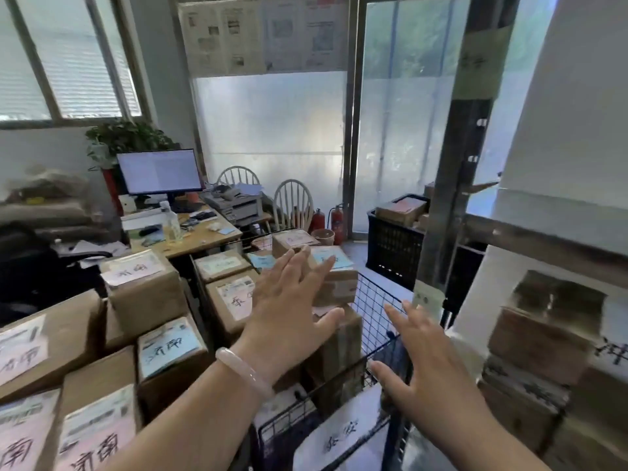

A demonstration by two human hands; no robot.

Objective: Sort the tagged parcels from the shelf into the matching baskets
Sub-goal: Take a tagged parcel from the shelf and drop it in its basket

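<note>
Both hands are up and holding nothing. The left hand (292,307) has its fingers straight and fanned out over the wire basket (373,300), with the fingertips over a blue-tagged parcel (334,277) on top of the pile. I can't tell if they actually touch it. The right hand (424,368) is spread the same way, just above the basket's near right corner. There's one pale, smooth bracelet (244,372) on the left wrist.

The basket is black wire grid, boxy, with a white paper sign (339,433) with handwriting on its near side. I can make out about half a dozen brown cardboard parcels in it, with pink or blue paper tags.

To the left is a second pile (139,294) of the same kind of box. Five show: four have pink tags, one blue, all with handwritten characters.

On the right is the shelf (543,243), with a pale upright and a grey board. The stacked cardboard parcels on it (540,341) are too blurred to count.

Further back:
- one black plastic crate (394,246) with lattice walls and boxes inside
- two red fire extinguishers (336,217)
- two white spindle-back chairs (292,198)
- one wooden desk (204,236) with a lit monitor (159,171) and a clear bottle (170,219)
</note>
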